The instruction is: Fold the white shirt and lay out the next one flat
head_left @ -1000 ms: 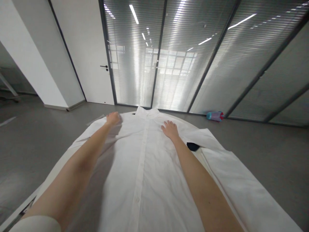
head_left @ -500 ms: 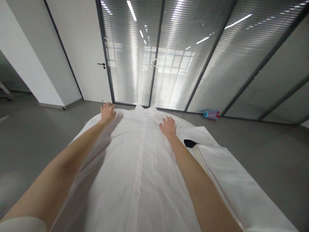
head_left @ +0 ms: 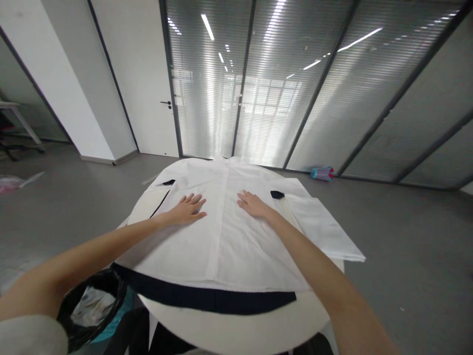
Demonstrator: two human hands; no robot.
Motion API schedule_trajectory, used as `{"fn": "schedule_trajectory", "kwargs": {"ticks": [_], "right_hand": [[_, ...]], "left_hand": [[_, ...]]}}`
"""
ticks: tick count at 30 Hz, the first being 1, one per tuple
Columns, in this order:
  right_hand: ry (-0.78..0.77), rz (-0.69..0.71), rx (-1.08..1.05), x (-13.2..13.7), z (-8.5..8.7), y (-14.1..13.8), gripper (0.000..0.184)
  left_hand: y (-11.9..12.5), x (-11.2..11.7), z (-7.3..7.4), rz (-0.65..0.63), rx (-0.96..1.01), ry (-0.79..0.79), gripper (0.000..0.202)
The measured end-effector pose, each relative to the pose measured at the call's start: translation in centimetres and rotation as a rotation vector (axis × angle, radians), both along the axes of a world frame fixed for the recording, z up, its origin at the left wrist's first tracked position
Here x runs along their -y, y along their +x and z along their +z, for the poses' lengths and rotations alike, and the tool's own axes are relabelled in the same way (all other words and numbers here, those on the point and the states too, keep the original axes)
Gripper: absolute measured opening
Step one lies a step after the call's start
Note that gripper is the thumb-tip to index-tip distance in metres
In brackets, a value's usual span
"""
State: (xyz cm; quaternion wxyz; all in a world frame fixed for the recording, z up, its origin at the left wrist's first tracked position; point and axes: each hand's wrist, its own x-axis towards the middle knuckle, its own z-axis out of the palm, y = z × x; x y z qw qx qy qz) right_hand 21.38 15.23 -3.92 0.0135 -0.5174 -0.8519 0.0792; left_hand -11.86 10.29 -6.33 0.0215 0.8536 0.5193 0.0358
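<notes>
A white button-front shirt (head_left: 221,246) lies spread out with its collar at the far end and its hem toward me. On the left half of its front, my left hand (head_left: 189,209) rests flat with the fingers spread. Across the button placket, my right hand (head_left: 253,203) lies on the right half, fingers stretched out. Neither hand grips the fabric. The right-hand sleeve (head_left: 321,229) slants out over the table's edge. Under the shirt is dark navy cloth (head_left: 207,300), showing below the hem and at both armpit gaps.
The shirt lies on a round white table (head_left: 236,330). Beneath my left arm stands a bin (head_left: 98,301) with a black liner and crumpled waste. A blue and pink patterned object (head_left: 322,173) sits on the floor by the glass wall. A door (head_left: 148,79) stands far left.
My left hand has come inward and nearer from the shirt's far left shoulder. My right hand has shifted slightly nearer. The view now takes in the hem, the table's near edge and the bin.
</notes>
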Motion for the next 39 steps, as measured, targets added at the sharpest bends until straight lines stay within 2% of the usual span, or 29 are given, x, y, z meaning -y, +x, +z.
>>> {"fn": "schedule_trajectory", "kwargs": {"ticks": [3, 6, 8, 11, 14, 17, 20, 28, 34, 39], "right_hand": [[-0.013, 0.105, -0.004, 6.6, -0.2, 2.7, 0.063], [0.034, 0.105, -0.053, 12.9, -0.5, 5.9, 0.059], [0.065, 0.103, -0.093, 16.6, -0.6, 8.0, 0.058], [0.111, 0.124, -0.167, 20.9, -0.9, 10.8, 0.056], [0.177, 0.107, -0.223, 23.6, -1.6, 13.0, 0.051], [0.244, 0.080, -0.254, 24.9, -2.2, 14.4, 0.044], [0.293, 0.070, -0.279, 25.4, -2.3, 15.0, 0.036], [0.346, 0.058, -0.378, 25.7, -1.9, 14.6, 0.028], [0.321, -0.056, -0.524, 25.7, -1.9, 13.9, 0.028], [0.311, -0.063, -0.695, 25.3, -2.1, 13.2, 0.027]], "left_hand": [[-0.4, 5.6, 0.1, -0.056, 0.010, 0.055, 0.066], [-1.8, 11.1, 0.5, -0.123, 0.028, 0.013, 0.064], [-3.2, 14.2, 1.3, -0.173, 0.052, -0.025, 0.063], [-5.7, 17.5, 2.7, -0.209, 0.115, -0.045, 0.057], [-8.5, 19.1, 3.4, -0.155, 0.181, -0.023, 0.051], [-10.9, 19.6, 2.9, -0.088, 0.221, 0.022, 0.044], [-12.2, 19.7, 2.2, -0.061, 0.228, 0.038, 0.037], [-13.5, 19.9, 2.1, -0.027, 0.308, -0.037, 0.038], [-15.1, 19.9, 0.7, -0.018, 0.301, 0.014, 0.046], [-15.1, 20.1, 0.3, -0.024, 0.295, 0.073, 0.036]]}}
